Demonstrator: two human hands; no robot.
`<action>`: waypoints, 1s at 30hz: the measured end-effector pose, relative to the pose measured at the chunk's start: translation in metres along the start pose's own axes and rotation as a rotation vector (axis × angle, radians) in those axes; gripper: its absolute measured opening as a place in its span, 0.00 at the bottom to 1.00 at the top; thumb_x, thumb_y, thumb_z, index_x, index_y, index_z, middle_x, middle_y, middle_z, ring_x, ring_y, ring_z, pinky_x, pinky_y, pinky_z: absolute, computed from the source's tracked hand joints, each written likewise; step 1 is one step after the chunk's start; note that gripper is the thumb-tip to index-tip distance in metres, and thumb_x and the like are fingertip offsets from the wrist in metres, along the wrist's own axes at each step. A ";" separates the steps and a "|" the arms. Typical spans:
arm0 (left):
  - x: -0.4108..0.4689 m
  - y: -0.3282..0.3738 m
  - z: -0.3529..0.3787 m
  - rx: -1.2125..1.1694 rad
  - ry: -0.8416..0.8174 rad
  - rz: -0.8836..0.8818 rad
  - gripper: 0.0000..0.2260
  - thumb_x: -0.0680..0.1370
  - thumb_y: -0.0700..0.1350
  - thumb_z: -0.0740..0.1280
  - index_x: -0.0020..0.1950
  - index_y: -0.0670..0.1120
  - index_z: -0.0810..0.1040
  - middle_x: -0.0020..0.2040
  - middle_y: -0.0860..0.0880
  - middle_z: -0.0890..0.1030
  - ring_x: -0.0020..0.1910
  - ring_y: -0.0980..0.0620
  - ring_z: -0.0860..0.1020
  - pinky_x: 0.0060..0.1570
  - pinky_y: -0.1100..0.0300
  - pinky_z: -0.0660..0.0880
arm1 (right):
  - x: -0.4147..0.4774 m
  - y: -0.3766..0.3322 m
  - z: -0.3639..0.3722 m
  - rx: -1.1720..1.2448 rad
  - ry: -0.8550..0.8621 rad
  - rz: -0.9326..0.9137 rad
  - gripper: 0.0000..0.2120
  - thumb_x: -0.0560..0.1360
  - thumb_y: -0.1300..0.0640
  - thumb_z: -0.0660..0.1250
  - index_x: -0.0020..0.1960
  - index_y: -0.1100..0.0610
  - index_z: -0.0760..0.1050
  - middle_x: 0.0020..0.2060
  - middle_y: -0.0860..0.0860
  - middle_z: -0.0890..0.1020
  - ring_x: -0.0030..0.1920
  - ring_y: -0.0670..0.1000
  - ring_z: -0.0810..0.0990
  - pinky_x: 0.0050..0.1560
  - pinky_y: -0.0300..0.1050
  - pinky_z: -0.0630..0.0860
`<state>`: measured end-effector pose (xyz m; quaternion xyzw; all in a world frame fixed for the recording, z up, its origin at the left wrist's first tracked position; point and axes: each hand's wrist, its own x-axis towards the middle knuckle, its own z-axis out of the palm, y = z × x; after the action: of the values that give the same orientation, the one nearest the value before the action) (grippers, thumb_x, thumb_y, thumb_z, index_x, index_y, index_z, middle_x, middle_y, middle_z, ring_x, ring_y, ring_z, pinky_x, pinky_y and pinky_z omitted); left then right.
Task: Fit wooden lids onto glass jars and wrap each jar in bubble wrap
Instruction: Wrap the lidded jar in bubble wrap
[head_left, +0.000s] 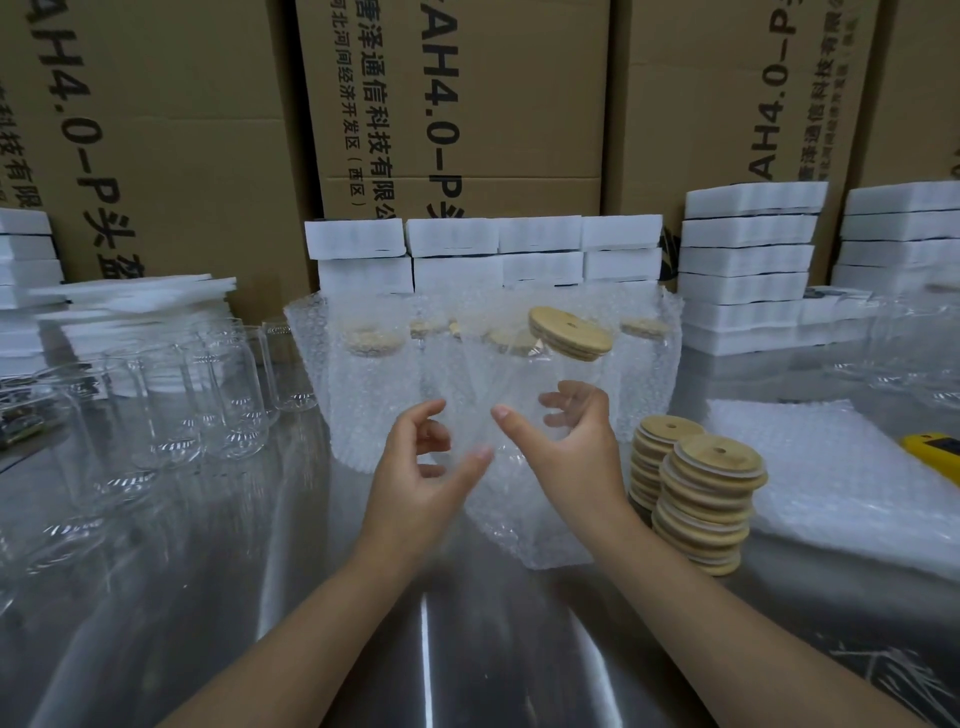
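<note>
A clear glass jar with a round wooden lid on its mouth hangs tilted above the table, lid up and to the right. My right hand grips the jar's body, thumb on the near side and fingers seen through the glass. My left hand is just left of the jar's base, fingers loosely curled, thumb tip near the glass; I cannot tell if it touches. A sheet of bubble wrap lies on the table under both hands.
Two stacks of wooden lids stand right of my right hand, beside a pile of bubble wrap sheets and a yellow object. Several empty jars crowd the left. Wrapped jars, white foam boxes and cardboard cartons stand behind.
</note>
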<state>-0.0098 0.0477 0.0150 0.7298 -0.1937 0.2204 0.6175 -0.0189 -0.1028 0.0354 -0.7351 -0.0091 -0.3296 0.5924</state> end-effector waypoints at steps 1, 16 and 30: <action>-0.001 -0.002 0.002 0.057 -0.079 -0.024 0.39 0.58 0.68 0.72 0.67 0.60 0.67 0.59 0.58 0.76 0.58 0.65 0.74 0.56 0.64 0.72 | 0.000 0.000 0.000 0.025 0.007 0.011 0.31 0.63 0.39 0.76 0.58 0.47 0.64 0.50 0.39 0.76 0.51 0.39 0.75 0.43 0.32 0.68; -0.005 -0.021 0.013 0.101 -0.261 -0.108 0.54 0.58 0.62 0.77 0.78 0.53 0.54 0.66 0.56 0.75 0.65 0.59 0.74 0.66 0.50 0.72 | -0.011 0.001 0.006 -0.049 -0.185 -0.028 0.34 0.61 0.38 0.75 0.60 0.41 0.62 0.54 0.36 0.72 0.57 0.38 0.72 0.53 0.39 0.73; -0.005 -0.013 0.011 -0.029 -0.029 0.014 0.40 0.57 0.66 0.77 0.63 0.79 0.60 0.60 0.65 0.77 0.62 0.67 0.74 0.55 0.70 0.74 | -0.008 -0.001 0.005 0.029 -0.376 0.012 0.35 0.60 0.34 0.72 0.61 0.39 0.62 0.59 0.35 0.71 0.62 0.40 0.72 0.55 0.36 0.71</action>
<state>-0.0063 0.0390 0.0003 0.7226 -0.2107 0.2114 0.6236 -0.0232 -0.0953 0.0322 -0.7751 -0.1204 -0.1826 0.5928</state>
